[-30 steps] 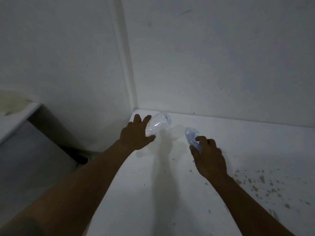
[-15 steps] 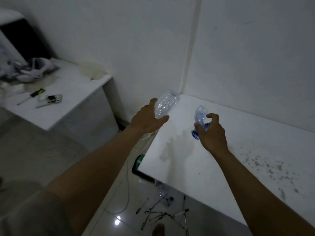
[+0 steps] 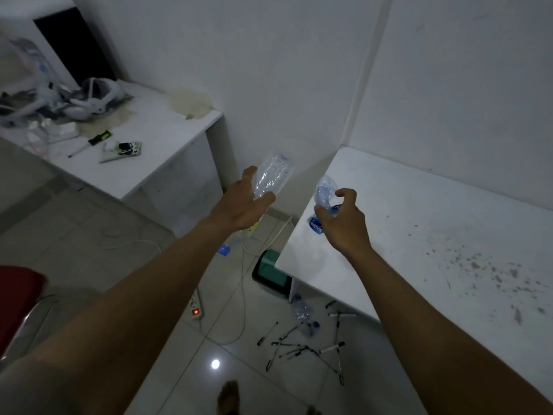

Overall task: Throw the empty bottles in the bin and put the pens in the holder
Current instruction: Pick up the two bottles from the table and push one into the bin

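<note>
The left hand (image 3: 244,205) is gripping a clear crumpled plastic bottle (image 3: 270,176), the right hand (image 3: 344,224) is pinching a squashed blue-labelled bottle (image 3: 324,194); both are hanging above the dark green-lidded bin (image 3: 270,275), presumably for dropping. Black pens (image 3: 302,348) are lying scattered on the floor.

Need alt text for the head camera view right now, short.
Each hand holds an empty plastic bottle: the left hand a clear bottle, the right hand a crumpled bottle at the white table edge. Below, pens lie scattered on the floor near a green bin.
</note>
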